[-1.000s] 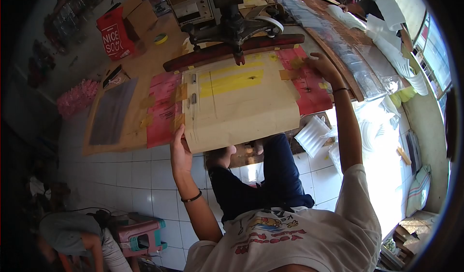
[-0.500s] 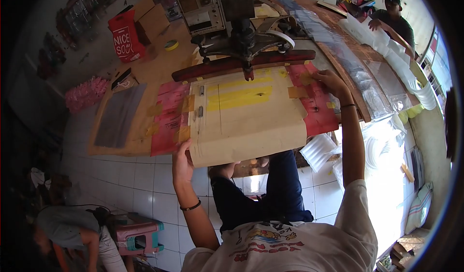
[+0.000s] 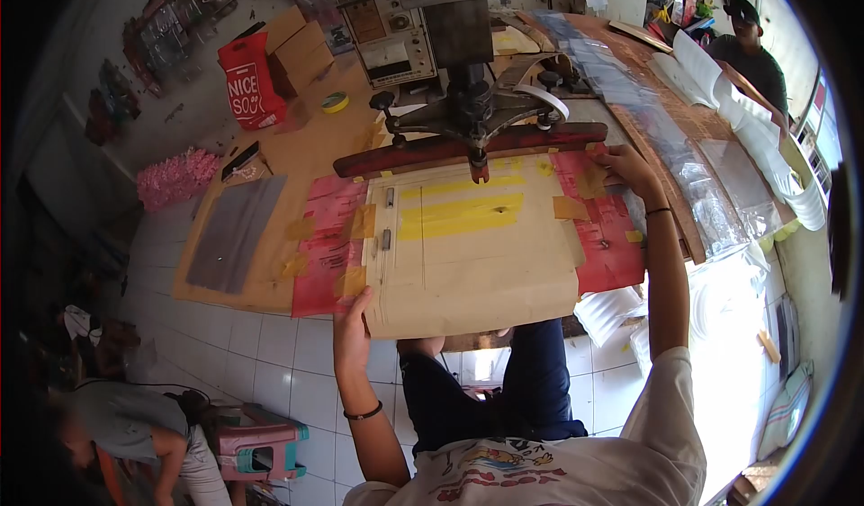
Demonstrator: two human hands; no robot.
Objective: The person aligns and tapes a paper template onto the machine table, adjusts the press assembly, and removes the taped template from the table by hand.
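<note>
Seen from above, with clock directions taken from the middle of the beige sheet: the sheet lies just under a machine's dark red bar at 12 o'clock, and its near edge appears to reach past the tabletop, towards the person's lap. That overhang probably leaves an edge free to grip.

Of the 2 hands, the left hand is at 8 o'clock, grasping the sheet's near corner. The right hand is at 2 o'clock, fingers on the far corner of the right red panel; its thumb is hidden, so I cannot tell whether it pinches or only presses. Placed at opposite corners, the hands probably hold the piece square and steady.

The left red panel flanks the sheet at 9 o'clock. Tan tape bridges panels and sheet, apparently joining them so they move together. 2 yellow bands cross the sheet's far part, and 2 small metal pieces sit by its left side, perhaps as guides.

Farther out are a dark sheet at 9 o'clock, a red bag and a tape roll towards 10 o'clock, and a co-worker at 2 o'clock.
</note>
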